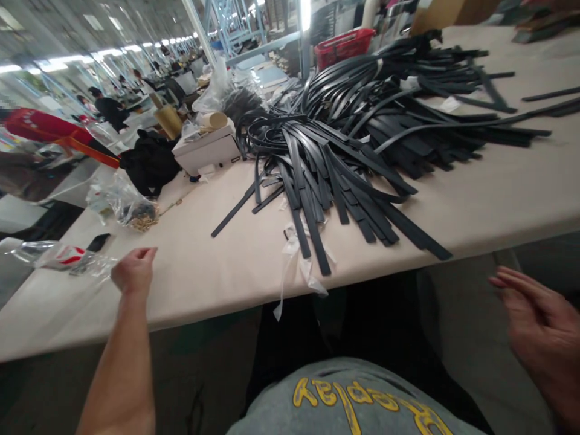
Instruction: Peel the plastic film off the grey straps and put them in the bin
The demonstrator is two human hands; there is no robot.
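Our left hand point(134, 270), loosely curled and empty, rests on the table point(235, 266) beside a plastic bag point(67, 258). Our right hand point(541, 329), fingers spread, hangs off the edge at four o'clock. The straps point(344, 157) at twelve o'clock lie heaped, apparently unsorted.

A crumpled clear plastic bag point(67, 258) with a red-and-white label lies flat at the near left of the table. A heap of long flat black straps point(344, 151) sprawls across the centre and far right, several ends reaching the near edge.

Black straps point(344, 151): smooth, slight sheen, leather-like. Table point(498, 199): matt beige covering, paper-like. Bag point(122, 202): clear crinkled plastic. Box point(206, 151): matt white card. Crate point(344, 45): red plastic.
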